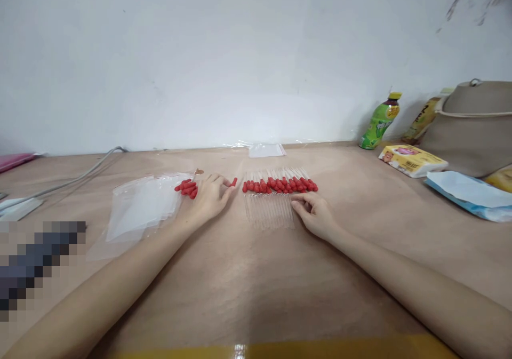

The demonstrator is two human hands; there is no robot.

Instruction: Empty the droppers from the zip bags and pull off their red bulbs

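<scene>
My left hand [214, 192] pinches a small red rubber bulb [234, 182] between thumb and fingertips, close to the left end of a row. That row is made of thin clear tubes [270, 211] lying side by side, with red bulbs [276, 185] across their middle. At the row's lower right, my right hand [314, 212] has thumb and fingers closed beside the tubes; what they hold, if anything, is too small to make out. A small pile of loose red bulbs [187, 189] lies left of my left hand.
Clear plastic bags [144, 207] lie at left, near a grey cable [86, 173]. A small bag [266, 150] rests by the wall. At right are a green bottle [381, 121], a tissue pack [413, 160], a blue-white packet [472, 193] and a grey bag [472, 129].
</scene>
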